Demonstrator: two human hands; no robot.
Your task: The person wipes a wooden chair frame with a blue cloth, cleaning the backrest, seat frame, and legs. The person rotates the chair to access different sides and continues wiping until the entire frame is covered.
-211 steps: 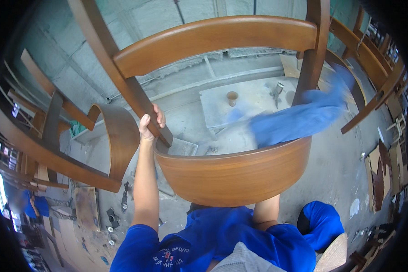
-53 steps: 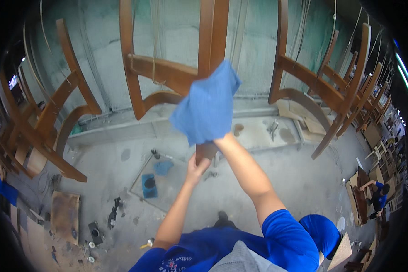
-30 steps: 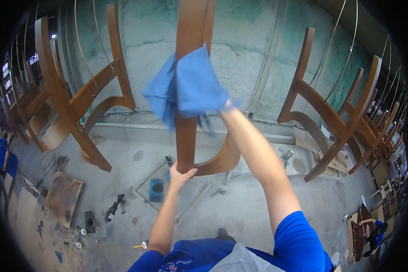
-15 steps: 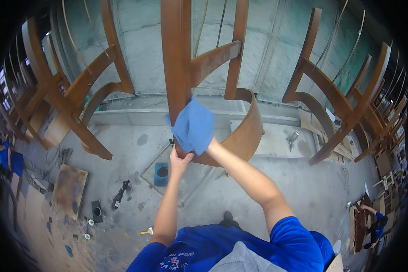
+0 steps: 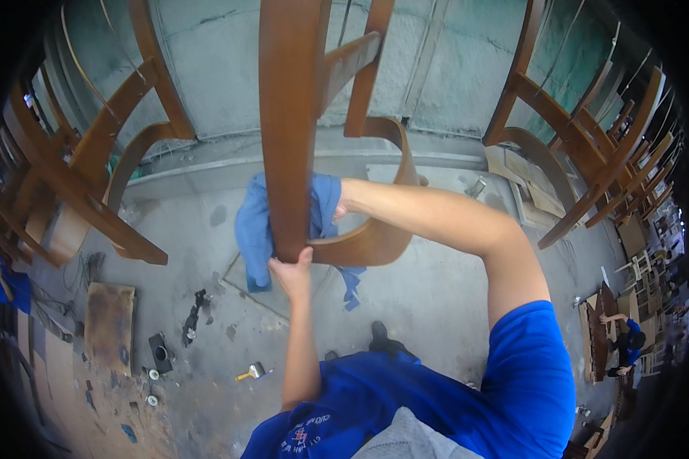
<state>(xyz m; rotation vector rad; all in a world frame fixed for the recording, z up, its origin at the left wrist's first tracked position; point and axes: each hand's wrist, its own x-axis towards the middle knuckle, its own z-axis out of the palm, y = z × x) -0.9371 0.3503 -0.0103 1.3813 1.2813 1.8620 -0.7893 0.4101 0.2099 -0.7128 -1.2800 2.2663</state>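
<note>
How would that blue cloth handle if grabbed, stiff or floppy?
Probably floppy: the blue cloth drapes in folds around the chair leg, corners hanging loose. Likely light, since the right hand alone seems to press it there.

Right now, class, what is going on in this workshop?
A person in a blue shirt holds up a brown wooden chair. The left hand grips the lower end of one chair leg. The right hand, mostly hidden behind that leg, presses a blue cloth against the wood. More brown chairs hang or stand on both sides above the grey concrete floor.
</note>
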